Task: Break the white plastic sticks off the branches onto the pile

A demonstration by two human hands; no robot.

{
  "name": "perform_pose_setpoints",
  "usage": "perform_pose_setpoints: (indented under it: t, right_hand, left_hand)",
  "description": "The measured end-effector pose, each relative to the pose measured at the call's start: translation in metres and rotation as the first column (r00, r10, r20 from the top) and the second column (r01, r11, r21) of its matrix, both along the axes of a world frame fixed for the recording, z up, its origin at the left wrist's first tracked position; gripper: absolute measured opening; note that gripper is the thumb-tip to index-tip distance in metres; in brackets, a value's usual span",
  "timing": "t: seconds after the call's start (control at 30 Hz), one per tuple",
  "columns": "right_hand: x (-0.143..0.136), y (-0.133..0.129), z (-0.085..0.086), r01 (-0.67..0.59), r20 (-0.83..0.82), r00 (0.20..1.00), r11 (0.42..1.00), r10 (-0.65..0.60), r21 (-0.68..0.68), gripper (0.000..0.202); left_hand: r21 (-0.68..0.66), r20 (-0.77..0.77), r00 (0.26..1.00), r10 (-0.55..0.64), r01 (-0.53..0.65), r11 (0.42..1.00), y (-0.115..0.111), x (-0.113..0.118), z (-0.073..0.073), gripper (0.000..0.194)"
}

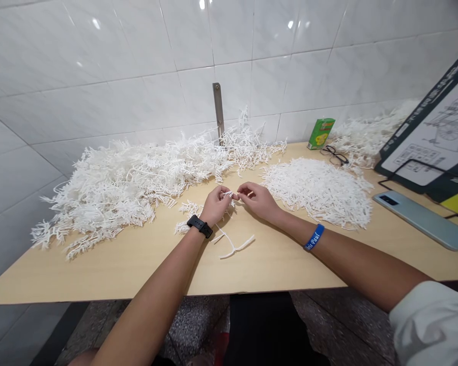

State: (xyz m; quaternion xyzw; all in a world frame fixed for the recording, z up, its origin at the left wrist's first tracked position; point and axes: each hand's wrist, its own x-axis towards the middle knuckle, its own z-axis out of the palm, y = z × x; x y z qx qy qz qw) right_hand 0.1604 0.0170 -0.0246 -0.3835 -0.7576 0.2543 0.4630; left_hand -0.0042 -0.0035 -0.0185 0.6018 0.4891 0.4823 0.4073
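Observation:
Near the middle of the table, my left hand [216, 204] is closed on a branched white plastic piece [227, 194] with many thin prongs. My right hand [256, 199] pinches at the tip of the same piece, its thumb and fingertips close to the left hand's; what lies between them is too small to make out. A thin white branching stem [234, 249] rests on the table just below the hands. Beside the left wrist lie a few loose white sprigs [189, 207]. Right of my right hand spreads a flat heap of small white bits [320, 190].
A large tangled pile of white branched pieces [137, 178] covers the table's left and back. At the right are a green box [321, 133], eyeglasses [335, 155], a phone [423, 218] and a large printed bag [435, 137]. A metal bracket [218, 109] stands against the tiled wall.

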Motion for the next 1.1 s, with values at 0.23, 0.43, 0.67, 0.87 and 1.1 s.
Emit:
perform_pose_setpoints:
  t: [0.23, 0.43, 0.67, 0.87, 1.1]
  right_hand:
    - [0.001, 0.0016, -0.0011, 0.02, -0.003, 1.0, 1.0, -0.02, -0.005, 0.012]
    - [0.0023, 0.0033, -0.0025, 0.047, -0.01, 0.999, 0.999, -0.047, -0.016, 0.015]
    - [0.003, 0.0038, -0.0037, 0.059, -0.005, 0.998, 0.998, -0.059, -0.028, 0.016]
    - [0.0025, 0.0047, -0.0042, 0.053, 0.005, 0.999, 0.998, -0.053, -0.039, 0.018]
    - [0.0025, 0.0041, -0.0036, 0.044, -0.007, 0.999, 0.997, -0.045, -0.057, 0.018]
  left_hand:
    - [-0.032, 0.031, 0.999, -0.026, 0.027, 0.999, -0.0008, 0.0002, -0.0001, 0.013]
    - [-0.031, 0.024, 0.998, -0.052, 0.053, 0.998, 0.0017, -0.0009, -0.0017, 0.02]
    - [-0.043, 0.013, 0.997, -0.072, 0.072, 0.996, 0.0012, 0.0002, -0.0003, 0.018]
    - [-0.034, 0.053, 0.994, -0.092, 0.094, 0.995, 0.0006, 0.0004, 0.0012, 0.016]
    - [-0.016, 0.076, 0.988, -0.134, 0.136, 0.991, 0.0016, -0.0018, -0.0027, 0.017]
